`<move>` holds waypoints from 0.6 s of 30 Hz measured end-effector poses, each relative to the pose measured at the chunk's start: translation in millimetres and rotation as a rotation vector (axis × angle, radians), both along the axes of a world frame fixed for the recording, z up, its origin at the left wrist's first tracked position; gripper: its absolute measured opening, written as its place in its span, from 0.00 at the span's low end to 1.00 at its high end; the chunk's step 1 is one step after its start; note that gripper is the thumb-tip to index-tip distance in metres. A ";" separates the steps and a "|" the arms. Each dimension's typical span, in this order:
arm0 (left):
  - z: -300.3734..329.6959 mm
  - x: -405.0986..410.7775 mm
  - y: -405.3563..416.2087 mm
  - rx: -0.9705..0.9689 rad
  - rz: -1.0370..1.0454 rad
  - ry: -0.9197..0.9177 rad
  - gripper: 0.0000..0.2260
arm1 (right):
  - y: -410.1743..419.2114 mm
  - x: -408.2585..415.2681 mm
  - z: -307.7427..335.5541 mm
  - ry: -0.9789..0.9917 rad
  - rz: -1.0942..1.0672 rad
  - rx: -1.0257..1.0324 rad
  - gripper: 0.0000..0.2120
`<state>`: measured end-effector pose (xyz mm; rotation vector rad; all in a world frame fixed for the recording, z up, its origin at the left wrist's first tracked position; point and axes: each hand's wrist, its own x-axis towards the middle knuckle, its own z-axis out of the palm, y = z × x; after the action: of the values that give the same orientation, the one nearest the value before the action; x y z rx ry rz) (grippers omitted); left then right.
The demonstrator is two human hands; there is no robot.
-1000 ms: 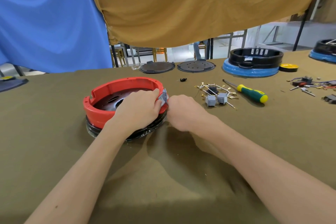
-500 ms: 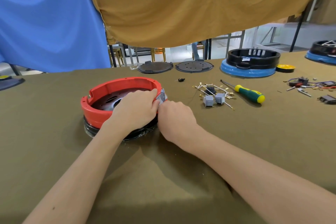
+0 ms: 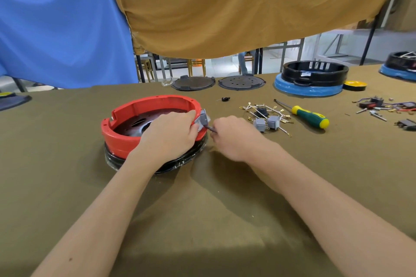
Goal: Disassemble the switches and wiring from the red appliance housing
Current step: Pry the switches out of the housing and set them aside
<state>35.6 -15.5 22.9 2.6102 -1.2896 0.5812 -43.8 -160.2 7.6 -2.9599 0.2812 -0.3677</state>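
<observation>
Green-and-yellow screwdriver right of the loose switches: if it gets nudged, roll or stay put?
The screwdriver lies flat on its side on the cloth-covered table, touching nothing, and its handle looks rounded, so a sideways nudge would probably roll it. The soft cloth should damp that, so likely not far. It looks rigid, with the thick handle probably heavier than the thin shaft.

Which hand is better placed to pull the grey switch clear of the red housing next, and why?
The right hand: it already pinches the dark lead at the grey switch, on the outer side. The left hand steadies the red housing.
</observation>
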 end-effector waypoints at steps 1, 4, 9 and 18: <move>-1.1 -0.6 -0.1 -0.011 0.005 -0.008 0.12 | 7.4 -0.2 -5.1 -0.014 -0.002 0.007 0.08; -5.0 -2.6 -0.4 -0.045 0.038 -0.064 0.14 | 12.3 2.6 -10.4 -0.058 -0.022 0.005 0.08; -8.4 -3.6 -1.4 -0.052 0.090 -0.117 0.14 | -17.1 3.2 -0.7 -0.032 -0.008 0.092 0.13; -10.1 -0.6 1.2 -0.091 0.100 -0.108 0.13 | -14.4 17.1 -13.7 -0.119 0.122 0.365 0.19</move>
<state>35.0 -14.3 12.8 2.6118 -1.1379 0.7882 -26.7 -174.6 -6.1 -2.5708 0.1347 -0.4242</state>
